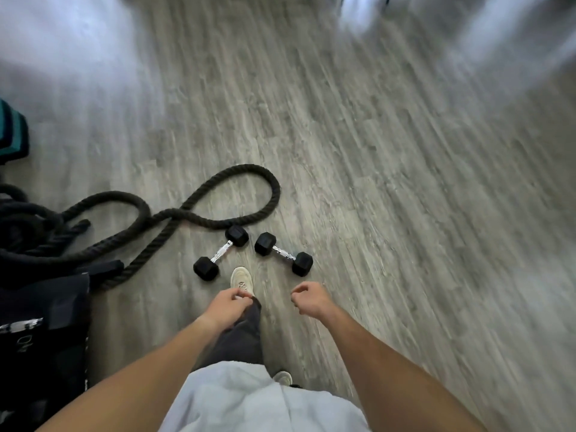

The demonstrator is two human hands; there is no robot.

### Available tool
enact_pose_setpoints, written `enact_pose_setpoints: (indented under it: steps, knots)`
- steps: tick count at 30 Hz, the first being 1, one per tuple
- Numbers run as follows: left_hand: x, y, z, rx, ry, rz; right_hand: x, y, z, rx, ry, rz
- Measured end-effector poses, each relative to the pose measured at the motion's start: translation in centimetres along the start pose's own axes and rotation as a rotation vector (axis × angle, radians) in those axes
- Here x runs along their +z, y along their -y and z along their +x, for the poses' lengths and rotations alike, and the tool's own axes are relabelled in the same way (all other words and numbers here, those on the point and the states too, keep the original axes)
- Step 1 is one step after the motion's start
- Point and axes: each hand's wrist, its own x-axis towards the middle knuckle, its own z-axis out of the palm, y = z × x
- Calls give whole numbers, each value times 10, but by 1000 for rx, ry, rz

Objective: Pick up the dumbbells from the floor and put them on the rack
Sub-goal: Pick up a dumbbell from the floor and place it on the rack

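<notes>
Two black hex dumbbells with chrome handles lie on the grey wood floor just ahead of my feet. The left dumbbell (220, 252) slants up to the right; the right dumbbell (283, 254) slants down to the right. My left hand (227, 305) hangs above my forward shoe with fingers loosely curled, holding nothing. My right hand (308, 298) hangs a little below the right dumbbell, also loosely curled and holding nothing. Neither hand touches a dumbbell. No rack is in view.
A thick black battle rope (199, 210) loops on the floor behind the left dumbbell and touches its far head. Dark gear and bags (40, 332) sit at the left edge. My forward shoe (242, 279) stands between the dumbbells. The view is motion-blurred.
</notes>
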Motion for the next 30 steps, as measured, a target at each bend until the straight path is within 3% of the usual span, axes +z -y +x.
enact_pose_setpoints:
  steps: [6,12,21,30]
  knots:
    - [-12,-86,88,-21,68,57,-37,33,80,120,-19,49]
    - [-14,-116,165,-129,77,79,-34,61,164,162,31,113]
    - [34,-60,361,-315,67,-1,24,16,374,191,158,26]
    - [80,13,595,-381,-118,-191,102,-63,591,192,128,-267]
